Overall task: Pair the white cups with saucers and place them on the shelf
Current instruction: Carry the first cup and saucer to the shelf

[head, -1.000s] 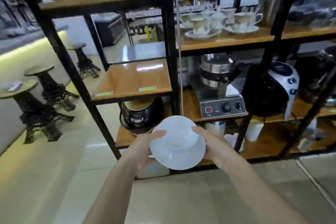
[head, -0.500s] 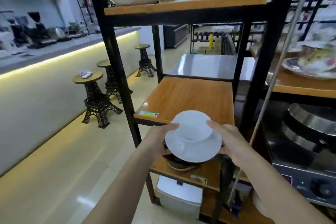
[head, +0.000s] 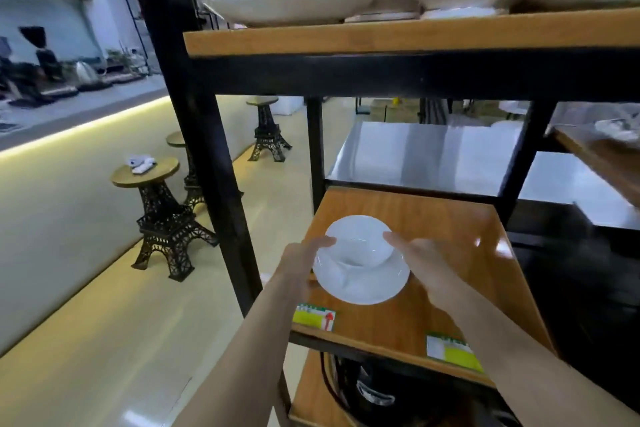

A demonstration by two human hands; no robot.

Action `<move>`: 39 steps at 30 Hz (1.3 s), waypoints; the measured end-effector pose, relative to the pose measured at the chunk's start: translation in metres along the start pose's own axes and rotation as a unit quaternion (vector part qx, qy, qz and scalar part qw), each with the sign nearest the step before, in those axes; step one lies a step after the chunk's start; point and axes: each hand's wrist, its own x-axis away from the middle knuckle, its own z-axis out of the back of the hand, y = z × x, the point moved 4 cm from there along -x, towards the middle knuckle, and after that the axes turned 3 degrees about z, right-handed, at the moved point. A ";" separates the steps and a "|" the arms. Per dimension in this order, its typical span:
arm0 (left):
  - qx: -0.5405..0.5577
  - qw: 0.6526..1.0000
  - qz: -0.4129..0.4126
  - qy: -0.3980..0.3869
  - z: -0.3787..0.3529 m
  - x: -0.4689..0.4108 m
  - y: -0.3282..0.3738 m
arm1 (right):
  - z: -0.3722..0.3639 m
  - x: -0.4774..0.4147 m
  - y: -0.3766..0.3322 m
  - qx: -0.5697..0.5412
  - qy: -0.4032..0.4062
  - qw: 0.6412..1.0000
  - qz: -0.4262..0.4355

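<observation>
A plain white cup [head: 358,242] sits upright on a white saucer [head: 367,282]. Both hang just above the front left part of a wooden shelf [head: 450,229] in a black metal rack. My left hand [head: 302,259] grips the saucer's left rim, thumb against the cup's lip. My right hand [head: 420,255] holds the right side, fingertips touching the cup's rim. Whether the saucer touches the shelf board I cannot tell.
The rack's black post [head: 207,156] stands left of my left arm. The shelf above [head: 415,31] carries flowered china and a plate. Two price stickers [head: 314,316] lie along the shelf's front edge. A steel table [head: 433,156] is behind, tower-shaped stools [head: 159,215] to the left.
I have stepped closer and the view has risen. The cup and saucer, held in both hands throughout, moved forward from in front of the rack to over the wooden shelf.
</observation>
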 end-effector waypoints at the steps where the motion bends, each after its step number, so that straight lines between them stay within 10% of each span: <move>1: -0.003 1.000 -0.001 0.006 0.003 -0.013 0.004 | -0.006 -0.011 -0.002 0.013 -0.002 1.000 0.003; 33: -0.071 0.992 -0.005 0.107 0.000 -0.128 0.012 | -0.032 -0.095 0.002 0.073 0.027 0.996 -0.049; 39: -0.253 0.934 -0.169 0.188 0.002 -0.102 0.026 | -0.009 -0.076 -0.001 0.191 0.146 0.970 0.023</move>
